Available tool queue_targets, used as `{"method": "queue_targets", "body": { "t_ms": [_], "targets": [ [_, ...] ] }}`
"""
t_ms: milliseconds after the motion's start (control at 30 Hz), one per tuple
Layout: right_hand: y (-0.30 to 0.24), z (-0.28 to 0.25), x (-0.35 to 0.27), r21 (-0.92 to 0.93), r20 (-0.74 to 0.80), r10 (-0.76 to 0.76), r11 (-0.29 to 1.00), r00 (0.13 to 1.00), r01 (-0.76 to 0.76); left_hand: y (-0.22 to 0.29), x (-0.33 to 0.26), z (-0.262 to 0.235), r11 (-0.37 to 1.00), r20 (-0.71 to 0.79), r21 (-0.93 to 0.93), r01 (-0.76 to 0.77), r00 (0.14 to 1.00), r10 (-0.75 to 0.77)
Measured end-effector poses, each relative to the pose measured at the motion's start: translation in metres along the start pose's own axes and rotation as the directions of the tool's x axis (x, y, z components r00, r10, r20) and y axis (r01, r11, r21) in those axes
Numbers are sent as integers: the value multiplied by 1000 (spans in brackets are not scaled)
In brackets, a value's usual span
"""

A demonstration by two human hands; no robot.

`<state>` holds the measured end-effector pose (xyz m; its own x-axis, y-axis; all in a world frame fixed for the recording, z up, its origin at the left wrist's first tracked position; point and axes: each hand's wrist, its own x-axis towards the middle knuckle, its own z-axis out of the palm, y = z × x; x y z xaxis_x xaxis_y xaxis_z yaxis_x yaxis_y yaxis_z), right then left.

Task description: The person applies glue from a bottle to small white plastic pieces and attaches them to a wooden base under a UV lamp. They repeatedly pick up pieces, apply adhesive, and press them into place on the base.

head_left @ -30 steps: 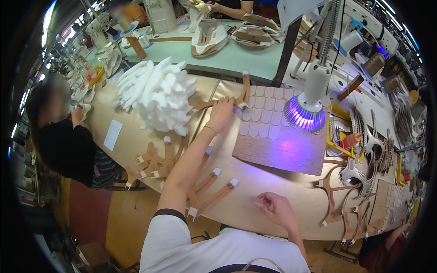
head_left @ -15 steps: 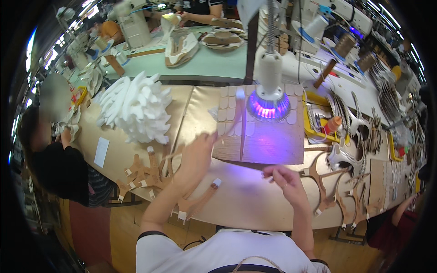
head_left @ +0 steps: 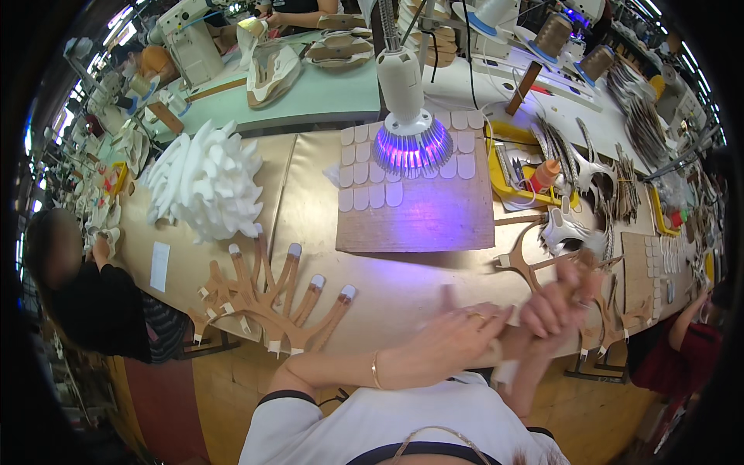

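Hands meet at the near right: left hand [head_left: 453, 341] flat beside right hand [head_left: 554, 306], whose blurred grip I cannot tell, near tan leather strips [head_left: 271, 298].

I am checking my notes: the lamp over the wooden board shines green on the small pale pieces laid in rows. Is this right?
Not quite. In the head view the lamp shines violet-blue, not green. The rest holds: it hangs over the wooden board, where the small pale pieces lie in rows.

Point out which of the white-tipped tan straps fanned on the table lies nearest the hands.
The rightmost strap of the fan: its white tip points closest toward the left hand; the others spread farther left.
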<state>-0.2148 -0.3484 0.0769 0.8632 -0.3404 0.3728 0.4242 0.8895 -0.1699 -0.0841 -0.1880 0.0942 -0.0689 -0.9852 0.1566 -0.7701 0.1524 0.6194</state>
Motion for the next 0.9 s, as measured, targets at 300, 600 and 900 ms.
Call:
{"method": "queue_targets", "body": {
  "t_ms": [300, 600, 900],
  "targets": [
    [-18, 46, -10, -488, -498, -186, 868, 847, -97, -150, 23, -22, 872, -355, 249, 422, 877, -323],
    [-4, 44, 24, -787, -531, -149, 450, 834, -421, -230, 19, 1, 830, -461, 370, 417, 858, -226],
    [0, 40, 63, -786, -613, -150, 15, 776, -618, -199, 2, -15, 934, -789, 321, 159, 590, 171]
  ]
}}
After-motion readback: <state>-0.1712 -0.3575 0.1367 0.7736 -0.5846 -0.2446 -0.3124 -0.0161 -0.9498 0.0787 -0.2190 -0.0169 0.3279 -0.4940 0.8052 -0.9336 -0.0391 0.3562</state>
